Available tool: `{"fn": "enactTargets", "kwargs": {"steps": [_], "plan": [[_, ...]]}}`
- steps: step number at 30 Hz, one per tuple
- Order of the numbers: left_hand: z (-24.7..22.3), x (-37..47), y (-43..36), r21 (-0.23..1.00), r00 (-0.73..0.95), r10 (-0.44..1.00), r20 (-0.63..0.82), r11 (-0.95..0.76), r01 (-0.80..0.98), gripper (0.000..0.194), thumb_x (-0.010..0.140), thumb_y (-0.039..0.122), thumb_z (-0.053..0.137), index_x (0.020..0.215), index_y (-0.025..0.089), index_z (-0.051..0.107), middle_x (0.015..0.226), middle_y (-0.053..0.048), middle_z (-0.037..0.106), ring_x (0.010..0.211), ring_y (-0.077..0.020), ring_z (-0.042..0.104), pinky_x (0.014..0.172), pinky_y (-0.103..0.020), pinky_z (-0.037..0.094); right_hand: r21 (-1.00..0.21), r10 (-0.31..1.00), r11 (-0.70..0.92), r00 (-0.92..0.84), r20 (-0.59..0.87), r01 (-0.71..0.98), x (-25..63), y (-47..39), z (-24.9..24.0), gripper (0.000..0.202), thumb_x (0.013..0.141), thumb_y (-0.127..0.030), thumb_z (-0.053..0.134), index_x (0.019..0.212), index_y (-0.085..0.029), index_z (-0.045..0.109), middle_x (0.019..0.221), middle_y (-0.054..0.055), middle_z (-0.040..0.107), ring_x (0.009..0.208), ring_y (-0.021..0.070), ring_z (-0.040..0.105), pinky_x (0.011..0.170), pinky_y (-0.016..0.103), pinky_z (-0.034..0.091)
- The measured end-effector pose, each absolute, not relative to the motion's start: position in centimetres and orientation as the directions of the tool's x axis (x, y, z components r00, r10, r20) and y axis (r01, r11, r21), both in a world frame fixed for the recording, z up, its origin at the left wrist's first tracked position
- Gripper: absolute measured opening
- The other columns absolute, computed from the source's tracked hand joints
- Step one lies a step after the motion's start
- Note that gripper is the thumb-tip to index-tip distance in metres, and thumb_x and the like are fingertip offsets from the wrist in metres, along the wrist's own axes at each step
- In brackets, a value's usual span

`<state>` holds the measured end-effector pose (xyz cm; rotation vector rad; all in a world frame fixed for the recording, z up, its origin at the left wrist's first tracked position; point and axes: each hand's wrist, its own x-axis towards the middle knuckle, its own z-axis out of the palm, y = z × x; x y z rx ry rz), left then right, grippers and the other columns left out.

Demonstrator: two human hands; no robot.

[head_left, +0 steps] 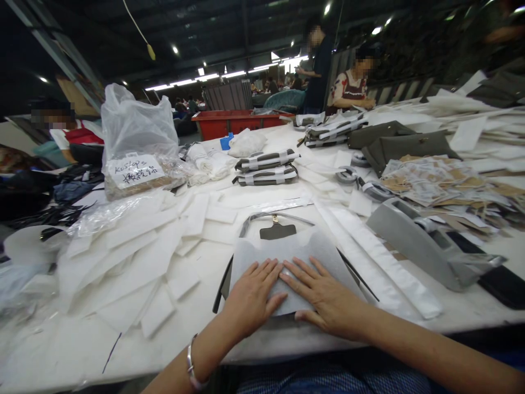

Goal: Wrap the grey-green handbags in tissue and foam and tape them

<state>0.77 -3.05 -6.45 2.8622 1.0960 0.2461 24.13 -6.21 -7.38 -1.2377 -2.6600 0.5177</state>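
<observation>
A white foam sheet (246, 254) lies over a dark grey handbag (223, 284) at the table's near edge. Flat on the sheet rests my left hand (254, 295), fingers stretched out. My right hand (324, 295) presses on it too, palm down and fingers spread, its fingertips close to those of the left. Beyond the sheet's far edge show a dark flap tab (278, 232) with a small gold clasp (275, 218) and the bag's curved strap (250, 219). Most of the bag is hidden under the sheet.
Loose white foam sheets (135, 246) spread to the left, before a labelled plastic bag (139, 148). At right stand a grey tape dispenser (422, 241) and a heap of paper tags (447, 180). Wrapped straps (266, 167) lie ahead. Other people work farther back.
</observation>
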Motion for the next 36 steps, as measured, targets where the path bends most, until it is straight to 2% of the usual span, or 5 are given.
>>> {"fn": "enactTargets", "kwargs": {"steps": [5, 10, 17, 31, 36], "plan": [[-7.3, -0.3, -3.1, 0.108, 0.732, 0.668, 0.131, -0.744, 0.66, 0.056, 0.101, 0.048, 0.041, 0.149, 0.022, 0.035, 0.153, -0.011, 0.043, 0.139, -0.0243, 0.043, 0.114, -0.047, 0.038, -0.467, 0.737, 0.582, -0.675, -0.044, 0.666, 25.9, -4.5, -6.3, 0.052, 0.103, -0.046, 0.037, 0.153, -0.03, 0.034, 0.159, 0.009, 0.032, 0.146, 0.0278, 0.029, 0.119, 0.055, 0.022], [-7.4, 0.3, -3.0, 0.126, 0.717, 0.69, 0.103, -0.724, 0.679, 0.053, 0.101, 0.048, 0.041, 0.148, 0.024, 0.039, 0.153, -0.01, 0.044, 0.139, -0.0246, 0.043, 0.114, -0.048, 0.037, -0.31, 0.707, 0.69, -0.7, 0.099, 0.654, 27.1, -2.7, -7.0, 0.043, 0.101, -0.032, 0.048, 0.143, -0.029, 0.05, 0.143, 0.01, 0.054, 0.128, 0.0254, 0.052, 0.107, 0.045, 0.044], [-7.0, 0.2, -1.5, 0.138, 0.754, 0.656, 0.023, -0.749, 0.648, 0.058, 0.101, 0.054, 0.032, 0.151, 0.024, 0.034, 0.157, -0.008, 0.036, 0.144, -0.0236, 0.035, 0.117, -0.046, 0.029, -0.148, 0.688, 0.725, -0.713, 0.134, 0.672, 27.0, -2.8, -8.1, 0.044, 0.1, -0.026, 0.048, 0.144, -0.028, 0.048, 0.143, 0.01, 0.054, 0.129, 0.0272, 0.05, 0.105, 0.047, 0.045], [-7.4, -0.5, -1.2, 0.147, 0.792, 0.61, 0.029, -0.786, 0.6, 0.06, 0.101, 0.054, 0.034, 0.153, 0.024, 0.028, 0.16, -0.008, 0.03, 0.147, -0.0225, 0.028, 0.121, -0.045, 0.021, -0.161, 0.672, 0.739, -0.735, 0.094, 0.655, 27.0, -2.9, -8.1, 0.041, 0.097, -0.021, 0.052, 0.136, -0.031, 0.057, 0.144, 0.011, 0.052, 0.131, 0.0286, 0.047, 0.103, 0.047, 0.044], [-7.5, -0.5, -1.3, 0.156, 0.789, 0.612, 0.064, -0.787, 0.597, 0.061, 0.1, 0.053, 0.037, 0.154, 0.026, 0.027, 0.16, -0.008, 0.031, 0.146, -0.0233, 0.031, 0.12, -0.045, 0.023, -0.196, 0.691, 0.72, -0.713, 0.118, 0.665, 26.9, -3.3, -8.1, 0.048, 0.099, -0.02, 0.048, 0.147, -0.025, 0.045, 0.146, 0.008, 0.052, 0.134, 0.0249, 0.047, 0.109, 0.045, 0.041]]}}
